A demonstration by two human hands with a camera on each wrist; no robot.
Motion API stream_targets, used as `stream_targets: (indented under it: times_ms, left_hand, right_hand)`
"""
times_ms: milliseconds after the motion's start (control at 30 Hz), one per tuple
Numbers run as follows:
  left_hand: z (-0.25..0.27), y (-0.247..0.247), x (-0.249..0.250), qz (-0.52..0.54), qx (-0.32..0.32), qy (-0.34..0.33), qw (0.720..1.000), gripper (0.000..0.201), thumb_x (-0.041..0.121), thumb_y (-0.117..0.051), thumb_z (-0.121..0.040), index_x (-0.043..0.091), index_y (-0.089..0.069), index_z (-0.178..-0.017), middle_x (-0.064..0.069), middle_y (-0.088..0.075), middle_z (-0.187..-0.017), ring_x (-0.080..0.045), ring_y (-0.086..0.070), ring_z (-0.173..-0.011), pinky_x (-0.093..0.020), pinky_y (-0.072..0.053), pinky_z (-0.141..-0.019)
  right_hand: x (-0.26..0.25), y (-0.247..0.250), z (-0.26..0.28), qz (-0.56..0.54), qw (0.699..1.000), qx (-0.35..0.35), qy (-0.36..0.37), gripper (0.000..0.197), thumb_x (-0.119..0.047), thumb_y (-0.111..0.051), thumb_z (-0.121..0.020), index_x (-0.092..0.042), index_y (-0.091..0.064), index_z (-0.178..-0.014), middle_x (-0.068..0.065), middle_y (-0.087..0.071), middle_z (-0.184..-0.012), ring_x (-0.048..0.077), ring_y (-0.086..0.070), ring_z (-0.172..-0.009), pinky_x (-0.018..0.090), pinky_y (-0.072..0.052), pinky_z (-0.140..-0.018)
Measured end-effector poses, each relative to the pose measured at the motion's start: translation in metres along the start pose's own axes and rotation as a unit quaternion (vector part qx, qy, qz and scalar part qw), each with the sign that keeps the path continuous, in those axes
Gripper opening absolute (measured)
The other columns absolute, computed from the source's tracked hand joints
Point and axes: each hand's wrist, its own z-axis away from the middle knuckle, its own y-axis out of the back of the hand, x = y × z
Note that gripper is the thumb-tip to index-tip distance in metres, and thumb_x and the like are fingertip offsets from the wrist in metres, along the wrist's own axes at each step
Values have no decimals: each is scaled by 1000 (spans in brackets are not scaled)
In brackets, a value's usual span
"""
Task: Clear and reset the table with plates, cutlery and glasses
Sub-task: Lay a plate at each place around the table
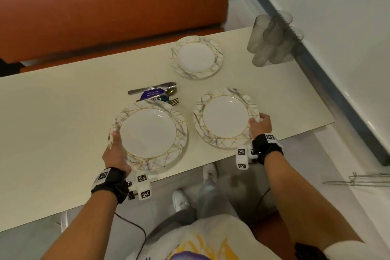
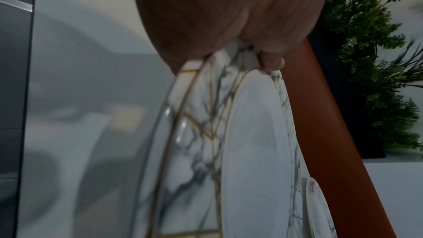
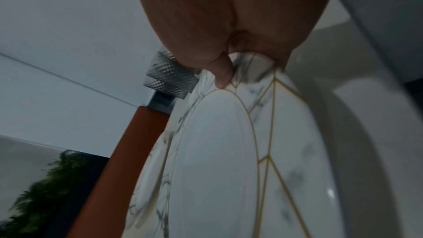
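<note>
Three white plates with marble-and-gold rims are over the cream table (image 1: 63,112). My left hand (image 1: 115,150) grips the near-left plate (image 1: 147,133) by its left rim, thumb on top; the left wrist view shows the thumb (image 2: 271,61) on that plate (image 2: 251,151). My right hand (image 1: 260,124) grips the near-right plate (image 1: 225,118) at its right rim; the right wrist view shows the thumb (image 3: 223,71) pressed on this plate (image 3: 217,151). A third plate (image 1: 196,57) lies farther back. A knife (image 1: 152,87), spoon (image 1: 171,91) and fork (image 1: 173,101) lie between the plates.
Several clear glasses (image 1: 272,40) stand grouped at the table's far right corner by a grey-edged white wall (image 1: 316,63). An orange bench seat (image 1: 105,6) runs behind the table. A purple card (image 1: 152,94) lies with the cutlery. My legs and shoes are below the near edge.
</note>
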Motion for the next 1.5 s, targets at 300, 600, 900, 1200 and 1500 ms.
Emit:
stream_targets:
  times_ms: [300, 600, 900, 1200, 1500]
  left_hand:
    - [10, 12, 4, -34, 2, -14, 999, 72, 70, -50, -96, 11, -56, -138, -12, -65, -132, -31, -66, -113, -31, -54, -82]
    - [20, 10, 6, -16, -5, -11, 1000, 62, 68, -52, -96, 16, -60, -128, -7, -67, -114, -25, -67, -93, -27, -52, -67]
    - [14, 11, 6, -6, -15, 4, 1000, 79, 81, -60, -82, 13, -63, -124, -4, -66, -104, -26, -65, -87, -30, -51, -63]
    - [28, 26, 20, 23, -65, -6, 998, 74, 75, -60, -87, 16, -61, -132, -6, -70, -116, -23, -66, -91, -35, -55, -76]
    - [6, 80, 31, 123, -53, 35, 990, 82, 82, -72, -70, 21, -68, -123, -7, -75, -119, -34, -70, -106, -57, -57, -94]
  right_hand:
    - [9, -2, 10, 92, 996, 22, 0, 47, -19, -71, -90, -9, -52, -132, 18, -59, -129, 36, -62, -112, 34, -52, -83]
    - [16, 9, 3, 139, 990, 10, 3, 52, -19, -71, -90, -5, -52, -136, 18, -57, -135, 36, -60, -118, 35, -50, -87]
    - [5, 8, 18, 264, 963, 50, 26, 50, -31, -68, -89, -11, -53, -132, 17, -46, -137, 37, -40, -127, 47, -39, -103]
    - [-59, -71, 99, 175, 938, -143, 261, 24, -18, -59, -93, -15, -61, -117, 6, -63, -108, 27, -58, -110, 39, -49, -94]
    - [-109, -166, 185, 223, 868, -323, 305, 36, -25, -70, -90, -8, -62, -121, -1, -61, -92, 16, -58, -84, 22, -40, -75]
